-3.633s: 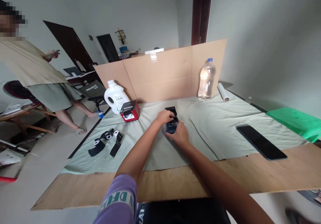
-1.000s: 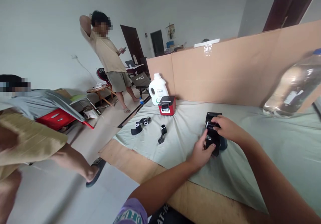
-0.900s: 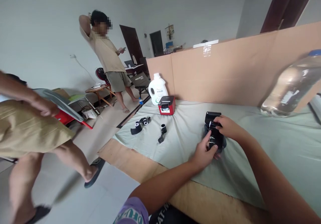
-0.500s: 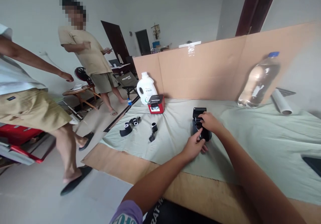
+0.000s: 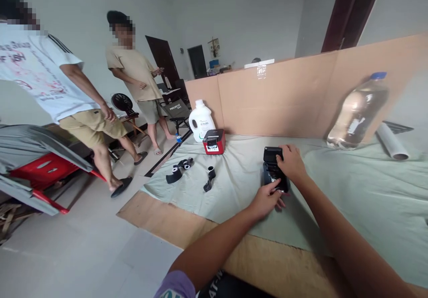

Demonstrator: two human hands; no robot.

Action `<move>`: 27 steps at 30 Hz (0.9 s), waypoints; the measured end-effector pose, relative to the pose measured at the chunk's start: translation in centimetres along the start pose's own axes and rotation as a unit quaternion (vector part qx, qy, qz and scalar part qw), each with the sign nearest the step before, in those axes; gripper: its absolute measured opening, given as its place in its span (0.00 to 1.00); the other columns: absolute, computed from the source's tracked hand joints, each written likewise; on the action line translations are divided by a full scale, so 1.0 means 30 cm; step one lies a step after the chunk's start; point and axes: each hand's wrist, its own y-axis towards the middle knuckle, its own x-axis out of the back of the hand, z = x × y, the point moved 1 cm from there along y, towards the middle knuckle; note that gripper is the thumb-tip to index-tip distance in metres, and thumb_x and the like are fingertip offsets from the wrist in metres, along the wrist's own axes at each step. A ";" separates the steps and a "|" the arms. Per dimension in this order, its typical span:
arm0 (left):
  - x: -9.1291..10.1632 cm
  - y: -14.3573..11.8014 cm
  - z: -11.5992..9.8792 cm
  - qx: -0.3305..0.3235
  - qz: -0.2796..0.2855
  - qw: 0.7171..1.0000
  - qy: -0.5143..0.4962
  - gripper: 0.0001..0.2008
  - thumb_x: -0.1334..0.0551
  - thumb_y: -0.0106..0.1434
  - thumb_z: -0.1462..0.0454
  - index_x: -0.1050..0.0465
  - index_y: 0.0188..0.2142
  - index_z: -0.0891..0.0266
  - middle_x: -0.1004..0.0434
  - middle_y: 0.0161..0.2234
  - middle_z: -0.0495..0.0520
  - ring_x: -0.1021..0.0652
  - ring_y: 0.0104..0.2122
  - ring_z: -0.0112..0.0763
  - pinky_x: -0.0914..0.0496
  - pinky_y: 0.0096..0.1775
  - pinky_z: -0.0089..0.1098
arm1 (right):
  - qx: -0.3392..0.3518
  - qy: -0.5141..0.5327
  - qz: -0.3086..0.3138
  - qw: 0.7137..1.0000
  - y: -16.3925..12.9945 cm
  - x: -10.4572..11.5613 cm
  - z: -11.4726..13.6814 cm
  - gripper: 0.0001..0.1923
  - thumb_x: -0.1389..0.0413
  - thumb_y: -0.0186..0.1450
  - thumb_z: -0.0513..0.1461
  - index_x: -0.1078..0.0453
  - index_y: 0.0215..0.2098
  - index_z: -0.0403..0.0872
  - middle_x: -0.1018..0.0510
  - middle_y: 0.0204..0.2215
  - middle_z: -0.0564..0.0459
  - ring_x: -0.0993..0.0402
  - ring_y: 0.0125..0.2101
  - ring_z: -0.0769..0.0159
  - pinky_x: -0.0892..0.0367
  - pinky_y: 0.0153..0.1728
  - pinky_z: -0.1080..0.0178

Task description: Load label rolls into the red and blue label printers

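Note:
A small black boxy device, which looks like a label printer (image 5: pixel 274 172), lies on the green cloth with its lid (image 5: pixel 272 154) flipped up at the far side. My left hand (image 5: pixel 265 202) grips its near edge, thumb and index finger on top and the other fingers curled below. From the right, my right hand (image 5: pixel 291 162) holds it beside the lid hinge, with fingertips reaching over its inside. Dark, shiny material shows in the opening; its details are too small to make out. Left of the device lie loose black ribbon rolls (image 5: pixel 209 178) and more ribbon rolls (image 5: pixel 179 169) with white cores.
A red and black label printer (image 5: pixel 214 142) stands before a white detergent jug (image 5: pixel 202 122). A cardboard panel (image 5: pixel 277 97) borders the back. At right are a large clear bottle (image 5: pixel 357 111) and a white roll (image 5: pixel 392 142). Two people (image 5: pixel 133 75) (image 5: pixel 76 84) stand at left.
My right hand has shifted from the device's inside toward its right side by the lid. My left hand stays at the near edge. The view has turned slightly left; the nearer person has walked farther away.

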 end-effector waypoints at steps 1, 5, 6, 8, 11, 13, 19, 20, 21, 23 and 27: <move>-0.001 -0.002 -0.003 0.003 0.000 1.000 -0.001 0.38 0.37 0.65 0.59 0.49 0.71 0.63 0.19 0.46 0.63 0.24 0.22 0.20 0.30 0.25 0.24 | 0.015 0.004 0.005 1.000 -0.001 0.001 0.002 0.25 0.51 0.68 0.39 0.35 0.61 0.39 0.29 0.57 0.35 0.33 0.51 0.45 0.34 0.52 0.49; -0.003 -0.006 -0.011 0.007 -0.003 1.000 0.003 0.38 0.37 0.65 0.59 0.48 0.71 0.63 0.19 0.46 0.63 0.24 0.22 0.21 0.30 0.25 0.25 | 0.044 0.014 0.065 0.997 -0.005 -0.003 0.007 0.28 0.53 0.68 0.37 0.40 0.65 0.39 0.33 0.61 0.37 0.34 0.54 0.45 0.36 0.55 0.48; -0.003 -0.007 -0.011 0.006 -0.004 1.000 0.005 0.38 0.37 0.65 0.59 0.47 0.70 0.63 0.19 0.45 0.63 0.24 0.22 0.21 0.30 0.25 0.25 | 0.042 0.011 0.073 0.996 -0.003 0.001 0.008 0.27 0.52 0.68 0.38 0.38 0.64 0.39 0.33 0.61 0.36 0.34 0.54 0.45 0.36 0.55 0.49; -0.005 -0.009 -0.012 0.004 -0.006 1.000 0.008 0.38 0.37 0.65 0.58 0.47 0.70 0.62 0.18 0.44 0.62 0.25 0.22 0.21 0.31 0.26 0.25 | 0.040 0.008 0.081 0.996 0.004 0.019 0.011 0.24 0.52 0.68 0.38 0.34 0.61 0.40 0.32 0.59 0.37 0.32 0.52 0.47 0.35 0.55 0.50; -0.008 -0.013 -0.013 -0.002 -0.007 1.000 0.011 0.36 0.38 0.66 0.59 0.46 0.70 0.63 0.18 0.44 0.62 0.25 0.22 0.21 0.31 0.26 0.25 | 0.048 0.028 0.127 0.990 0.019 0.056 0.015 0.19 0.51 0.68 0.36 0.26 0.53 0.44 0.27 0.52 0.40 0.28 0.47 0.54 0.33 0.53 0.56; -0.010 -0.017 -0.017 -0.004 -0.009 1.000 0.013 0.34 0.39 0.67 0.60 0.45 0.70 0.63 0.18 0.44 0.61 0.26 0.22 0.21 0.32 0.27 0.25 | 0.058 0.035 0.186 0.980 0.023 0.075 0.013 0.18 0.50 0.66 0.34 0.23 0.50 0.45 0.24 0.48 0.42 0.25 0.43 0.58 0.32 0.50 0.59; -0.013 -0.024 -0.023 -0.012 -0.012 1.000 0.027 0.31 0.42 0.68 0.63 0.43 0.69 0.63 0.17 0.42 0.59 0.27 0.22 0.22 0.32 0.28 0.26 | 0.056 0.040 0.295 0.953 0.020 0.075 -0.008 0.19 0.48 0.63 0.33 0.18 0.46 0.48 0.18 0.42 0.46 0.22 0.41 0.58 0.31 0.48 0.60; -0.013 -0.023 -0.021 -0.014 -0.010 0.999 0.029 0.31 0.42 0.67 0.63 0.44 0.69 0.63 0.17 0.42 0.59 0.27 0.22 0.21 0.32 0.28 0.26 | 0.052 0.041 0.284 0.956 0.022 0.069 -0.011 0.18 0.47 0.64 0.34 0.18 0.45 0.49 0.19 0.43 0.46 0.22 0.43 0.57 0.31 0.49 0.59; -0.012 -0.022 -0.019 -0.018 -0.008 0.999 0.030 0.32 0.42 0.67 0.62 0.44 0.69 0.63 0.17 0.42 0.59 0.27 0.22 0.21 0.32 0.28 0.26 | 0.044 0.039 0.270 0.961 0.024 0.061 -0.015 0.17 0.46 0.64 0.36 0.18 0.46 0.50 0.19 0.45 0.45 0.22 0.45 0.55 0.32 0.51 0.57; -0.010 -0.020 -0.014 -0.025 -0.003 0.999 0.030 0.33 0.42 0.67 0.61 0.44 0.70 0.63 0.18 0.43 0.60 0.27 0.22 0.21 0.32 0.27 0.25 | 0.011 0.039 0.247 0.968 0.027 0.041 -0.027 0.19 0.43 0.63 0.39 0.20 0.51 0.50 0.20 0.49 0.43 0.24 0.49 0.52 0.34 0.56 0.52; -0.006 -0.013 -0.006 -0.034 0.001 0.999 0.031 0.35 0.40 0.66 0.58 0.44 0.69 0.63 0.18 0.43 0.61 0.27 0.21 0.21 0.33 0.26 0.24 | -0.085 0.169 0.267 0.945 0.014 -0.006 -0.069 0.28 0.40 0.60 0.40 0.26 0.59 0.47 0.21 0.53 0.42 0.25 0.53 0.51 0.32 0.56 0.53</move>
